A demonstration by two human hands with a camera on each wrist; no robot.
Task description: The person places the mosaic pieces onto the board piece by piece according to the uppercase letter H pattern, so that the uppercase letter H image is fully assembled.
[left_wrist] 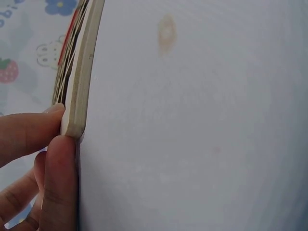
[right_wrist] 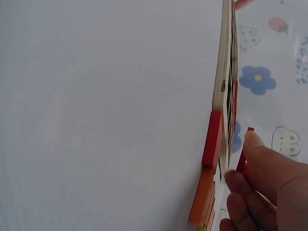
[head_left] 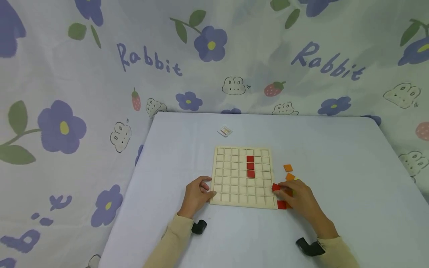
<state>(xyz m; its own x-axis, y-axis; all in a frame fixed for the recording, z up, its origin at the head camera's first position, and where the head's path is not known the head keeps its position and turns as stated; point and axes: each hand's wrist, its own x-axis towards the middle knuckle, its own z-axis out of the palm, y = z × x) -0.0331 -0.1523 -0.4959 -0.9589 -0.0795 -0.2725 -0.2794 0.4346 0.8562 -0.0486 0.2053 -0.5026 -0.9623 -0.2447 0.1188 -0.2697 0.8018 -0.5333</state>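
Observation:
A pale wooden grid board [head_left: 231, 190] lies flat on the white table, with three red tiles [head_left: 250, 166] in a column in its cells. At the board's left edge near the front corner, my left hand [head_left: 196, 193] holds the rim between thumb and fingers; the left wrist view shows the digits against the board's corner [left_wrist: 77, 115]. Over the right edge, my right hand [head_left: 301, 197] pinches a red tile [head_left: 276, 187] between thumb and finger. Another red tile [head_left: 282, 204] lies beside the board's front right corner, partly in front of orange tiles [right_wrist: 202, 197].
Orange tiles [head_left: 288, 168] lie right of the board, some partly hidden by my right hand with a bit of yellow. A small printed card [head_left: 225, 131] rests behind the board. A flower-and-rabbit patterned cloth [head_left: 211, 67] hangs behind the white table [head_left: 352, 156].

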